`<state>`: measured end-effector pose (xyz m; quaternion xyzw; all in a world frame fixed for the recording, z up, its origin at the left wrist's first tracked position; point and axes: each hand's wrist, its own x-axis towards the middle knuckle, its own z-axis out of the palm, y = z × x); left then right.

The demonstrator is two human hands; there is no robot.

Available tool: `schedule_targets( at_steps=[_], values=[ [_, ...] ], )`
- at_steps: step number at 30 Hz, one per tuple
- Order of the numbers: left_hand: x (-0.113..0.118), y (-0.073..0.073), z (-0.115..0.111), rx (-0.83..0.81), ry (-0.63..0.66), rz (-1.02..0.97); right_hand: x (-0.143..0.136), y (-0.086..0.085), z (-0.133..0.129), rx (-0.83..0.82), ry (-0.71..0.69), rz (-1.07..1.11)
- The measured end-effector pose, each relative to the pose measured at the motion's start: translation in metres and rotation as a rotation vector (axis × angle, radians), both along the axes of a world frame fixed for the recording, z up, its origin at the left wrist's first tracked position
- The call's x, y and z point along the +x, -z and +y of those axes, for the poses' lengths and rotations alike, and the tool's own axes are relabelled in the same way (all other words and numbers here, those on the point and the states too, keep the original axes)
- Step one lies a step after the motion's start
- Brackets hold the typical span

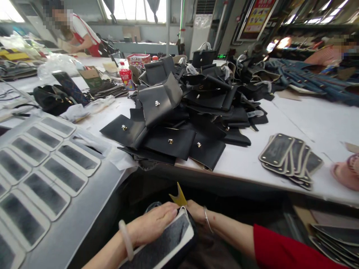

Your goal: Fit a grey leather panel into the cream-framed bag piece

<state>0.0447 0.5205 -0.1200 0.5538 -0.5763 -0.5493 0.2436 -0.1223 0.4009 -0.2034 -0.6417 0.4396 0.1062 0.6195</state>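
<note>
In the lower middle, my left hand [151,222] lies along the upper side of a dark rectangular panel [171,239] with a pale border, its fingers stretched out and close together. The panel rests tilted over something black near my lap. At the panel's far end is my right hand [196,211], with its fingers closed and partly hidden. From those fingers a yellow piece with a notched end [179,196] sticks up. Just ahead, black leather bag pieces [171,144] with metal clasps lie heaped at the table edge.
On the left, a grey board [92,194] carries rows of dark, pale-edged panels. Fanned panels [280,149] lie on the white table [294,119] at right; more are stacked below [336,239]. A red-labelled bottle [126,76] stands behind. Another person [86,37] works at back left.
</note>
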Motion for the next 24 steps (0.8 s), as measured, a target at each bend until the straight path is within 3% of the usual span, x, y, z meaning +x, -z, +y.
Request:
schedule_targets(
  at_steps=[2, 4, 7, 9, 10, 12, 15, 18, 20, 24],
  values=[
    [0.0, 0.001, 0.0, -0.011, 0.002, 0.001, -0.02, -0.017, -0.021, -0.169, -0.041, 0.002],
    [0.001, 0.001, 0.0, -0.004, 0.007, -0.003, -0.041, -0.04, -0.043, -0.191, -0.093, 0.02],
    [0.002, 0.002, 0.0, 0.042, -0.036, 0.026, -0.058, -0.081, -0.068, 0.193, -0.34, 0.064],
    [0.002, 0.004, 0.001, 0.09, -0.106, 0.043, -0.052, -0.101, -0.075, 0.38, -0.568, 0.144],
    [0.002, 0.005, 0.001, 0.115, -0.15, 0.053, -0.044, -0.108, -0.076, 0.309, -0.686, 0.175],
    [0.001, 0.01, 0.003, 0.15, -0.23, 0.081, -0.022, -0.115, -0.073, -0.039, -0.876, 0.181],
    [-0.001, 0.017, 0.006, 0.168, -0.296, 0.152, 0.011, -0.116, -0.064, -0.592, -0.922, 0.102],
    [-0.001, 0.018, 0.007, 0.17, -0.306, 0.16, 0.03, -0.113, -0.055, -0.906, -0.92, 0.061],
    [-0.001, 0.014, 0.006, 0.161, -0.314, 0.108, 0.038, -0.111, -0.051, -1.095, -1.006, 0.005],
    [-0.001, 0.004, 0.005, 0.096, -0.301, 0.041, 0.048, -0.108, -0.05, -1.227, -1.184, -0.137]
  ],
)
